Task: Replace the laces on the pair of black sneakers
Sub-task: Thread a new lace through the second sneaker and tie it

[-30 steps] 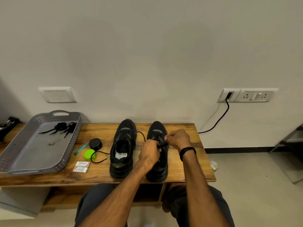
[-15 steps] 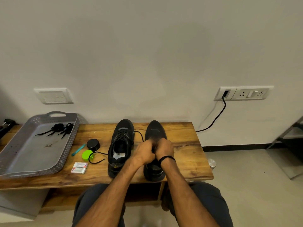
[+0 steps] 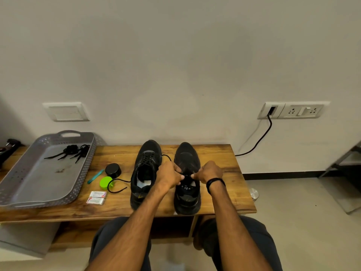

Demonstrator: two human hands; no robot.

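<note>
Two black sneakers stand side by side on a wooden bench [image 3: 220,153], toes toward the wall. The left sneaker [image 3: 145,171] is laced, and its loose black lace end [image 3: 117,184] trails over the bench to its left. My left hand [image 3: 169,176] and my right hand [image 3: 208,172] are over the tongue of the right sneaker [image 3: 187,192], each with fingers curled and pinching one side of its black lace [image 3: 185,176], which stretches between them. Another bundle of black laces [image 3: 71,150] lies in the grey tray.
A grey perforated tray [image 3: 29,184] fills the bench's left end. Between it and the shoes lie a black round tin [image 3: 113,170], a green lid [image 3: 105,181], a teal stick [image 3: 95,176] and two small white packets [image 3: 96,197]. A black cable [image 3: 259,139] runs from the wall socket.
My hands, pressed together over the right sneaker half a second ago, have drawn apart sideways, pulling the lace taut. One second ago the right hand was higher, over the toe area.
</note>
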